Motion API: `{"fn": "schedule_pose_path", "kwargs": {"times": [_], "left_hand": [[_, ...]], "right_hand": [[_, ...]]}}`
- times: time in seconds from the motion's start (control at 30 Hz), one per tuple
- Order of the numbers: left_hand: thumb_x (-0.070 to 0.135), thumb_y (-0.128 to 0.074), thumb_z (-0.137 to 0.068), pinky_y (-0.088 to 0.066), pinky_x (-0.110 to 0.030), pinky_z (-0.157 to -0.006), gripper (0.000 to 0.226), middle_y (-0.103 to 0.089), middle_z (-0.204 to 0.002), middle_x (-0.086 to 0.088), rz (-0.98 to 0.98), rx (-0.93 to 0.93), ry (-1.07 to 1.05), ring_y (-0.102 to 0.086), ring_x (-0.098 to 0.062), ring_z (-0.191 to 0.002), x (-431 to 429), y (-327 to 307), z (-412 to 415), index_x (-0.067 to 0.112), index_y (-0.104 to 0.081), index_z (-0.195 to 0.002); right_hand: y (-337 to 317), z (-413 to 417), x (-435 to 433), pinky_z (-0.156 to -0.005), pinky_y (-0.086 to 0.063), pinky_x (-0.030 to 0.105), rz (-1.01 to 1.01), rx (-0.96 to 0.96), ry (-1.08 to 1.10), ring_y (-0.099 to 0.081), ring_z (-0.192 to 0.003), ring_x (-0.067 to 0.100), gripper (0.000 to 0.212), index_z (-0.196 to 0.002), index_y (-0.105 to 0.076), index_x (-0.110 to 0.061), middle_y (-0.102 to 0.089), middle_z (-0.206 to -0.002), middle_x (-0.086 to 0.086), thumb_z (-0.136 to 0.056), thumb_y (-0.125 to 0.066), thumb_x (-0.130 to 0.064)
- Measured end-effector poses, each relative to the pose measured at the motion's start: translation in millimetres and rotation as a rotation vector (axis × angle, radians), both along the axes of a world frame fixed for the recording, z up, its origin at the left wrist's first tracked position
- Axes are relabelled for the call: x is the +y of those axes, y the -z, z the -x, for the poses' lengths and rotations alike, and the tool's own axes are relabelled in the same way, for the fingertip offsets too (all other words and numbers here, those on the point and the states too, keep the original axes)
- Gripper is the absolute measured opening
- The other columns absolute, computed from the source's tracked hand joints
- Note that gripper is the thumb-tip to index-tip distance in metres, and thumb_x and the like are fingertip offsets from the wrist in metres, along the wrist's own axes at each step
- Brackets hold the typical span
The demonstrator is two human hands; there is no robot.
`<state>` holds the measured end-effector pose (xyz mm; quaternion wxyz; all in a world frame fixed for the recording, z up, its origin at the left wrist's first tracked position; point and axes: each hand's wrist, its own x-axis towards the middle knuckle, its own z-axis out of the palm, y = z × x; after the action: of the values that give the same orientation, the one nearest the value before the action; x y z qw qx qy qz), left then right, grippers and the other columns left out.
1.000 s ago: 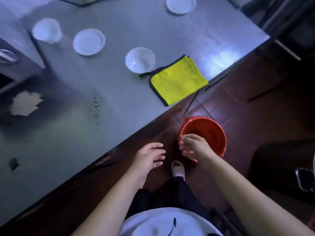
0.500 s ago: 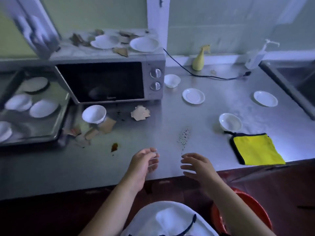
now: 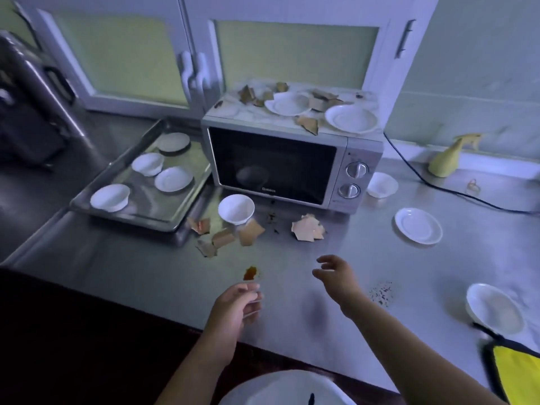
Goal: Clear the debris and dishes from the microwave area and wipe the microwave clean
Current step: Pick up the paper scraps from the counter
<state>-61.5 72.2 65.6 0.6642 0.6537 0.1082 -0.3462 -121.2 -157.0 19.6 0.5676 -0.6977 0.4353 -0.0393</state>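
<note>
A silver microwave [image 3: 292, 162] stands at the back of the steel counter [image 3: 146, 273], its door closed. Two white plates [image 3: 350, 118] and torn brown cardboard scraps [image 3: 308, 124] lie on its top. In front of it sit a white bowl [image 3: 236, 208], more cardboard pieces [image 3: 308, 228] and a brown stain [image 3: 250, 272]. My left hand [image 3: 233, 308] hovers over the counter's front edge, fingers loosely curled and empty. My right hand [image 3: 336, 273] is stretched forward above the counter, fingers apart and empty. A yellow cloth [image 3: 517, 372] lies at the right edge.
A metal tray [image 3: 146, 211] with several white dishes sits left of the microwave. Another bowl [image 3: 381, 185], a saucer [image 3: 418, 225] and a bowl [image 3: 493, 309] lie to the right. Dark specks [image 3: 381, 292] dot the counter. A yellow spray bottle [image 3: 450, 159] and a black cable [image 3: 455, 191] are at the back right.
My view rose from the red bucket on the floor to the counter and microwave. My right hand let go of the bucket's rim, and both hands moved forward over the counter.
</note>
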Motion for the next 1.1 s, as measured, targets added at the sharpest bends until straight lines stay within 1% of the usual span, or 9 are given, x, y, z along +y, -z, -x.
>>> {"fn": "schedule_pose_path", "kwargs": {"times": [0.07, 0.17, 0.33, 0.47, 0.6, 0.77, 0.87, 0.97, 1.1], "left_hand": [[0.0, -0.056, -0.097, -0.05, -0.035, -0.076, 0.016, -0.069, -0.091, -0.013, -0.023, 0.013, -0.04, -0.064, -0.025, -0.082, -3, -4, 0, 0.002, -0.07, -0.104], [-0.001, -0.059, -0.094, -0.05, -0.033, -0.072, 0.014, -0.07, -0.086, -0.01, -0.039, 0.032, -0.077, -0.064, -0.024, -0.078, -9, -10, -3, 0.004, -0.07, -0.101], [-0.003, -0.06, -0.092, -0.05, -0.028, -0.063, 0.013, -0.072, -0.076, -0.008, -0.115, 0.037, -0.115, -0.065, -0.018, -0.067, -31, -16, -16, 0.004, -0.068, -0.099], [-0.002, -0.061, -0.092, -0.053, -0.024, -0.058, 0.012, -0.072, -0.076, -0.007, -0.13, 0.04, -0.165, -0.066, -0.016, -0.064, -49, -20, -16, 0.005, -0.067, -0.099], [-0.001, -0.061, -0.091, -0.05, -0.028, -0.062, 0.015, -0.067, -0.084, -0.013, -0.142, 0.06, -0.185, -0.062, -0.02, -0.07, -57, -16, -2, 0.005, -0.067, -0.104], [0.0, -0.063, -0.09, -0.052, -0.03, -0.067, 0.014, -0.072, -0.084, -0.011, -0.137, 0.104, -0.219, -0.066, -0.024, -0.079, -56, -6, 14, 0.007, -0.07, -0.1], [-0.002, -0.061, -0.091, -0.052, -0.03, -0.065, 0.013, -0.071, -0.08, -0.01, -0.128, 0.125, -0.21, -0.065, -0.024, -0.075, -64, -1, 16, 0.007, -0.069, -0.097], [-0.001, -0.059, -0.094, -0.053, -0.028, -0.063, 0.013, -0.072, -0.076, -0.006, -0.131, 0.14, -0.154, -0.065, -0.021, -0.072, -74, 5, 17, 0.007, -0.068, -0.097], [0.001, -0.06, -0.094, -0.053, -0.03, -0.064, 0.013, -0.073, -0.082, -0.008, -0.114, 0.142, -0.113, -0.066, -0.024, -0.079, -80, 15, 12, 0.009, -0.07, -0.095]], "right_hand": [[9, -25, -22, -0.067, -0.048, 0.028, 0.101, 0.052, -0.109, -0.06, -0.091, 0.02, 0.039, -0.128, -0.058, -0.019, -0.054, -0.125, 0.009, -0.09, -0.067, -0.015], [19, -62, -57, -0.085, -0.052, 0.036, 0.281, 0.13, -0.257, -0.058, -0.105, 0.033, 0.051, -0.138, -0.051, -0.019, -0.047, -0.133, 0.012, -0.089, -0.064, -0.014], [34, -116, -97, -0.109, -0.039, 0.046, 0.572, 0.288, -0.551, -0.037, -0.135, 0.037, 0.069, -0.152, -0.033, -0.032, -0.035, -0.148, 0.011, -0.089, -0.061, -0.021], [46, -133, -110, -0.115, -0.032, 0.047, 0.616, 0.386, -0.691, -0.031, -0.143, 0.031, 0.059, -0.149, -0.036, -0.039, -0.035, -0.155, 0.004, -0.094, -0.057, -0.033], [69, -117, -103, -0.106, -0.036, 0.044, 0.654, 0.33, -0.651, -0.041, -0.133, 0.03, 0.042, -0.139, -0.049, -0.023, -0.05, -0.144, 0.007, -0.098, -0.052, -0.032], [79, -80, -87, -0.099, -0.041, 0.04, 0.755, 0.259, -0.785, -0.043, -0.125, 0.029, 0.028, -0.123, -0.059, -0.032, -0.051, -0.132, 0.005, -0.096, -0.055, -0.037], [84, -48, -73, -0.1, -0.039, 0.038, 0.774, 0.196, -0.855, -0.043, -0.126, 0.024, 0.033, -0.127, -0.055, -0.035, -0.052, -0.132, -0.001, -0.095, -0.055, -0.045], [91, -22, -58, -0.101, -0.037, 0.037, 0.783, 0.165, -0.927, -0.044, -0.13, 0.024, 0.044, -0.136, -0.05, -0.033, -0.049, -0.143, -0.003, -0.094, -0.058, -0.033], [90, -4, -47, -0.087, -0.039, 0.036, 0.739, 0.051, -0.791, -0.055, -0.118, 0.029, 0.025, -0.111, -0.063, -0.025, -0.059, -0.129, 0.0, -0.091, -0.053, -0.035]]}}
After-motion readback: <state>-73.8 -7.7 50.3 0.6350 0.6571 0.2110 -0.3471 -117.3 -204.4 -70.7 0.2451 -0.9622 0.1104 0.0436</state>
